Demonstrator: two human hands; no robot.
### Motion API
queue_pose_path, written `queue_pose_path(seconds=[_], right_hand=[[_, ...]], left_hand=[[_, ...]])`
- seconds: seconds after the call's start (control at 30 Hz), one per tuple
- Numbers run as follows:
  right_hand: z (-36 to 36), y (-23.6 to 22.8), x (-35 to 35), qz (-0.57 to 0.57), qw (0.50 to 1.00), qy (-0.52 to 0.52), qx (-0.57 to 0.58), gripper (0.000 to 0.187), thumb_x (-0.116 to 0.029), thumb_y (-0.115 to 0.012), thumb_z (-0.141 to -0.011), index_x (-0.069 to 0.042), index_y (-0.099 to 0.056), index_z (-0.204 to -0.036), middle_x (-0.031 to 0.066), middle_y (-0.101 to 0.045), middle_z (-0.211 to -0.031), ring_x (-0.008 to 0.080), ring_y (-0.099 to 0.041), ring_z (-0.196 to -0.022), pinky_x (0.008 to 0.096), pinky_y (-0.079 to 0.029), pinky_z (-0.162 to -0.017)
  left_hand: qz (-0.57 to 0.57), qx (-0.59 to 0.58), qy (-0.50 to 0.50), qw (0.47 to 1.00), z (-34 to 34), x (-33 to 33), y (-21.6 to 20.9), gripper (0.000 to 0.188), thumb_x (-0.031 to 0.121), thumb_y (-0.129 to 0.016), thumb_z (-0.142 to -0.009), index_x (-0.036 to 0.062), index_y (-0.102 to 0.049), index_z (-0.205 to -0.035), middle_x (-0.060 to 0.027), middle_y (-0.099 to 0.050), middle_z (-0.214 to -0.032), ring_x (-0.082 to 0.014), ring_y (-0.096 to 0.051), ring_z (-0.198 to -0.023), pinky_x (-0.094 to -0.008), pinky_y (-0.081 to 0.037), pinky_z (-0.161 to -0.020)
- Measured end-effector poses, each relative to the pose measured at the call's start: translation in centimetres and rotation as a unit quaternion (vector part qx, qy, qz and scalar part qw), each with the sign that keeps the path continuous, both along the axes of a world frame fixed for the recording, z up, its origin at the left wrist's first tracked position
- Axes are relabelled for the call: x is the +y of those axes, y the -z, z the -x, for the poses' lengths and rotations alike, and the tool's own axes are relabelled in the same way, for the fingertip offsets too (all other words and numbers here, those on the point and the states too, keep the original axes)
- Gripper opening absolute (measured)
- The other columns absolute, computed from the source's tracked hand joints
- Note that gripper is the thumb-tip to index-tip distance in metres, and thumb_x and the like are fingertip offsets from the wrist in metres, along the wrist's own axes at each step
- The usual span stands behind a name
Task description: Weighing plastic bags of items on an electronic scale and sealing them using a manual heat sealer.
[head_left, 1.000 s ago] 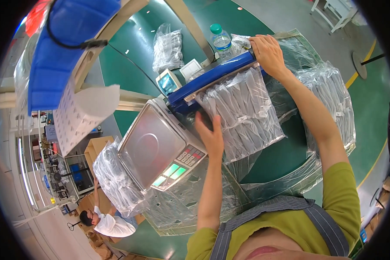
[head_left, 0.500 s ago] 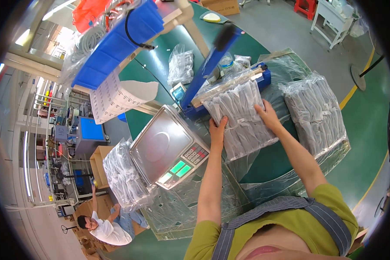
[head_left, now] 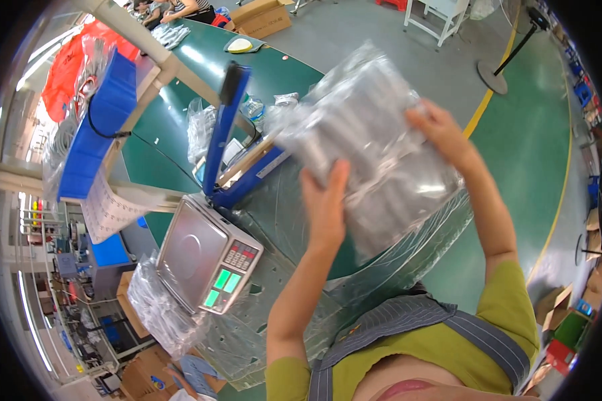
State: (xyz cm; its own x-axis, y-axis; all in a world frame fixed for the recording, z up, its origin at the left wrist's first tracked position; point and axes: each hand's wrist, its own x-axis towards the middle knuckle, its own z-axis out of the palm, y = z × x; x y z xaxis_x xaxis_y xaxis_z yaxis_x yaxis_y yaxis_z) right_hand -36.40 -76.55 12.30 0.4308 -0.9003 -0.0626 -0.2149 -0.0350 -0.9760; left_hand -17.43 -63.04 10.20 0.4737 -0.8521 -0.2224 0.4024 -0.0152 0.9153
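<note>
A clear plastic bag (head_left: 374, 127) packed with grey, rolled or folded items hangs in front of me, blurred by motion. On its near left side, my left hand (head_left: 326, 207) grips it with the thumb on top. My right hand (head_left: 445, 137) clasps its right edge. Just left of the bag stands a blue hand-lever bag sealer (head_left: 251, 179), its arm (head_left: 226, 127) raised. The tabletop right behind the bag is hidden.
A weighing scale (head_left: 194, 247) with green displays sits left of my left arm. Beside it lies another filled bag (head_left: 157, 304). A blue bin (head_left: 100, 127) hangs on a frame at upper left. A bottle (head_left: 253, 110) stands behind the sealer. Plastic sheeting (head_left: 247, 334) covers the near table.
The bag has come up off the table, away from the sealer, in both hands. My view has shifted right. The second bag that lay at the right no longer shows separately.
</note>
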Motion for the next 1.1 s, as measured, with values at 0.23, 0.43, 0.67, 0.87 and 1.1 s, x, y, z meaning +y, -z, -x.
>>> queue_pose_path(seconds=[0.23,0.43,0.67,0.87,1.1], right_hand=[[11.2,5.9,-8.5,0.06,0.958,0.001,0.282,0.047,-0.039,-0.051,-0.087,0.001,-0.051,-0.111,0.0101,-0.059,-0.098,0.018,-0.054,-0.093,0.0288,-0.041,-0.084],[3.1,5.3,-2.6,0.442,0.824,0.114,0.334,0.043,-0.027,-0.046,-0.09,-0.005,-0.042,-0.127,0.0185,-0.046,-0.125,0.0321,-0.042,-0.117,0.0395,-0.032,-0.097],[2.2,8.1,-2.7,0.529,0.725,0.077,0.434,0.037,-0.028,-0.044,-0.092,-0.008,-0.049,-0.123,0.0144,-0.05,-0.122,0.0286,-0.044,-0.116,0.0395,-0.033,-0.096],[-2.8,5.9,5.0,0.476,0.843,0.045,0.244,0.027,-0.016,-0.046,-0.092,-0.007,-0.054,-0.116,0.0117,-0.056,-0.114,0.0239,-0.051,-0.109,0.034,-0.04,-0.091],[-25.0,6.7,33.5,0.069,0.901,-0.429,0.01,0.022,-0.014,-0.047,-0.089,-0.004,-0.059,-0.105,0.0083,-0.064,-0.088,0.0165,-0.06,-0.085,0.0281,-0.045,-0.075]], left_hand=[[-0.071,0.026,0.072,0.994,10.0,-9.0,9.0,0.065,0.04,-0.067,-0.075,-0.0059,-0.041,-0.113,-0.0187,-0.05,-0.112,-0.0256,-0.049,-0.104,-0.0327,-0.037,-0.09],[-0.059,-0.157,0.056,0.984,8.1,-7.9,9.8,0.06,0.037,-0.063,-0.078,-0.0066,-0.042,-0.114,-0.0205,-0.05,-0.113,-0.0266,-0.049,-0.105,-0.0341,-0.04,-0.088],[0.045,-0.291,-0.08,0.952,-2.5,5.7,6.1,0.031,0.014,-0.058,-0.08,0.0042,-0.052,-0.109,-0.0134,-0.046,-0.11,-0.0271,-0.047,-0.102,-0.0347,-0.037,-0.091],[-0.232,-0.634,-0.467,0.571,-26.1,37.3,4.0,0.027,0.01,-0.049,-0.081,0.0001,-0.053,-0.105,-0.0145,-0.053,-0.106,-0.0285,-0.048,-0.103,-0.0384,-0.035,-0.091],[-0.219,-0.07,-0.408,0.883,-36.6,59.3,8.5,0.027,0.028,-0.057,-0.087,0.0032,-0.056,-0.099,-0.0042,-0.058,-0.076,-0.0154,-0.057,-0.073,-0.0266,-0.046,-0.065]])
